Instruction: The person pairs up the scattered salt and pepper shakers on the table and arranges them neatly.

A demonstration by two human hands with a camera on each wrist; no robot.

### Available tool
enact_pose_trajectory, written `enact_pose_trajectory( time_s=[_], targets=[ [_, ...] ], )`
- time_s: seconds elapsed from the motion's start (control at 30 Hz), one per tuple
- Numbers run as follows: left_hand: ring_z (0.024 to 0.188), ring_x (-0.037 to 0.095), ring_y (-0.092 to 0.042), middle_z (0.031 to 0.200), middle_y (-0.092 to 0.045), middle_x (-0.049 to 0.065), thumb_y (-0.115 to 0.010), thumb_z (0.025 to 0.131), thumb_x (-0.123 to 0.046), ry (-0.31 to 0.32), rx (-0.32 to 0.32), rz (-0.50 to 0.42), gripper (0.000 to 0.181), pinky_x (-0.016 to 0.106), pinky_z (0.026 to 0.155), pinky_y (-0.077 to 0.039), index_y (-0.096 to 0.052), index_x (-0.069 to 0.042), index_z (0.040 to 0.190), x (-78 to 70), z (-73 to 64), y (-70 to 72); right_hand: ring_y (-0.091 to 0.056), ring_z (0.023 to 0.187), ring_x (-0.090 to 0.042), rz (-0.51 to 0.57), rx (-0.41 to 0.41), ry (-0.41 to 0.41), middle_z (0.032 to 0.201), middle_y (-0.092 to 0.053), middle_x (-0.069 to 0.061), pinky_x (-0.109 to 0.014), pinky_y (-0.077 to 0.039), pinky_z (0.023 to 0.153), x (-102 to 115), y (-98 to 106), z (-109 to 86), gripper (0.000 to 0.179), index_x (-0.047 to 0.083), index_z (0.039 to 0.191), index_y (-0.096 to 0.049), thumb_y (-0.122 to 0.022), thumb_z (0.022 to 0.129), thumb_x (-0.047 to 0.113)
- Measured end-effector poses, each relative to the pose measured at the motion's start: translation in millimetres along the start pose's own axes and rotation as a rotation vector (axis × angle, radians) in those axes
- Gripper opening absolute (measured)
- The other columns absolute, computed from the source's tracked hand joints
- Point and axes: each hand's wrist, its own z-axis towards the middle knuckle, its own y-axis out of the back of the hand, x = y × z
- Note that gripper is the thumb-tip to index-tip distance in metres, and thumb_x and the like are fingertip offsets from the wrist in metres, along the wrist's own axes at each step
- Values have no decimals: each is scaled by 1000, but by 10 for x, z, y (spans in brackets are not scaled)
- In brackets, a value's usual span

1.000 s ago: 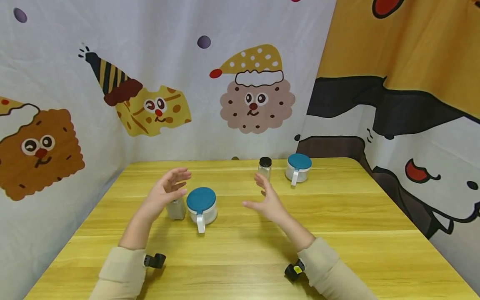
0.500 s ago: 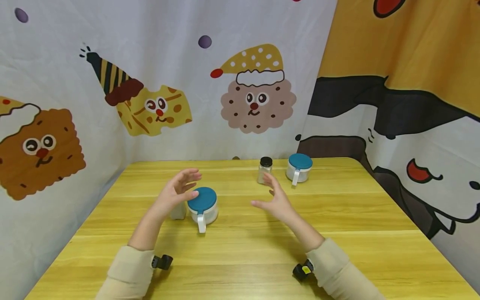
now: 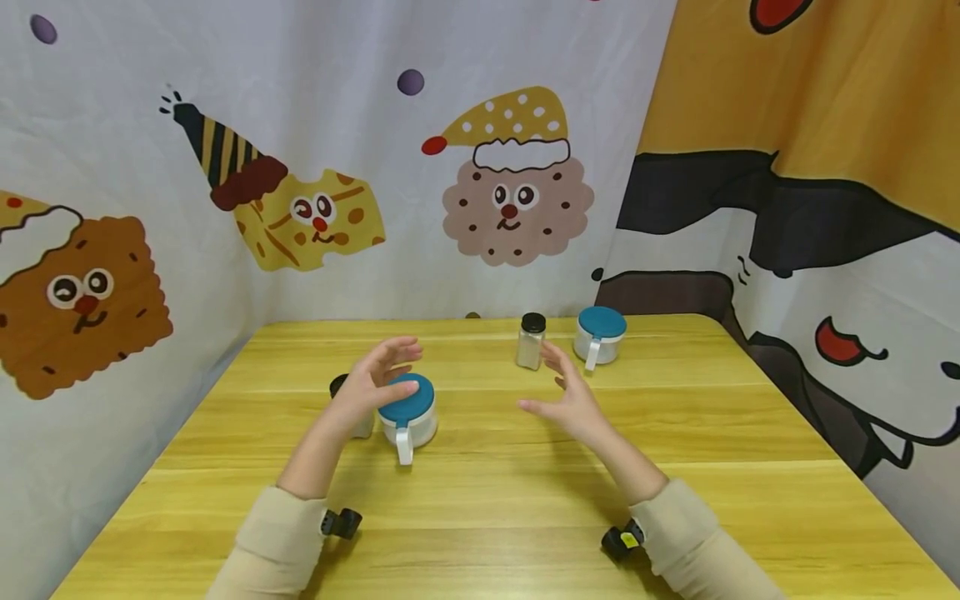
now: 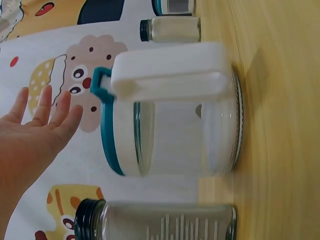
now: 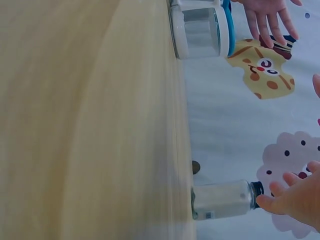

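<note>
My left hand (image 3: pixel 381 382), fingers loosely spread, hangs above a glass jar with a blue lid and white handle (image 3: pixel 408 421); it overlaps the lid in the head view. Partly hidden behind that hand stands a glass shaker bottle with a black cap (image 4: pixel 165 220), left of the jar. Over the middle right of the table my right hand (image 3: pixel 570 400) is held with fingers and thumb apart, nothing between them. Just beyond its fingertips stands a second black-capped bottle (image 3: pixel 530 346), holding something pale. Right of that bottle is another blue-lidded handled jar (image 3: pixel 599 337).
The wooden table (image 3: pixel 480 508) ends at a cartoon-printed curtain (image 3: pixel 337 83) along the back and sides. A small black camera (image 3: pixel 342 523) sits at the left sleeve cuff, and another camera (image 3: pixel 621 542) at the right one.
Both hands have drifted to the right, the left from over the near bottle to over the blue-lidded jar. The near bottle's black cap now shows. Jars and bottles have stayed put.
</note>
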Motion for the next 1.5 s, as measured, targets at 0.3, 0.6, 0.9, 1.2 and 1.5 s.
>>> enact_pose_trajectory(
  time_s=[0.3, 0.6, 0.9, 1.2, 1.5],
  targets=[
    [129, 32, -40, 138, -46, 17, -65, 89, -2, -11, -12, 15, 58, 49, 106, -30, -39, -3, 141, 37, 117, -125, -24, 136, -41, -11, -2, -12, 150, -26, -23, -58, -19, 107, 212, 101, -41, 90, 1, 149, -21, -78, 80, 6],
    [128, 30, -40, 138, -46, 16, -64, 90, -1, -24, 0, 18, 57, 48, 106, -29, -39, -4, 141, 56, 233, -267, -24, 137, -37, -29, -48, -7, 149, -28, -21, -56, -19, 108, 139, 190, 1, 90, 3, 150, -21, -78, 80, 5],
    [130, 33, -38, 140, -44, 16, -65, 90, 0, 9, -10, 7, 63, 47, 108, -28, -35, -7, 145, 4, 339, -395, -24, 137, -37, -10, -97, 6, 148, -29, -17, -56, -19, 108, 42, 310, 56, 91, 11, 152, -21, -78, 81, 11],
    [129, 33, -39, 139, -45, 15, -67, 90, -5, 4, -16, 18, 63, 47, 108, -27, -35, -5, 145, -144, 395, -519, -24, 137, -35, -15, -130, 12, 149, -28, -17, -56, -20, 108, 51, 397, 64, 89, 10, 151, -20, -77, 82, 9],
    [128, 26, -41, 138, -47, 9, -69, 89, -9, -16, -44, 13, 63, 44, 107, -30, -38, -11, 144, -10, 504, -567, -24, 137, -35, -39, -148, -1, 150, -27, -19, -55, -20, 108, 45, 469, 95, 91, 8, 152, -18, -77, 82, 15]
  ],
)
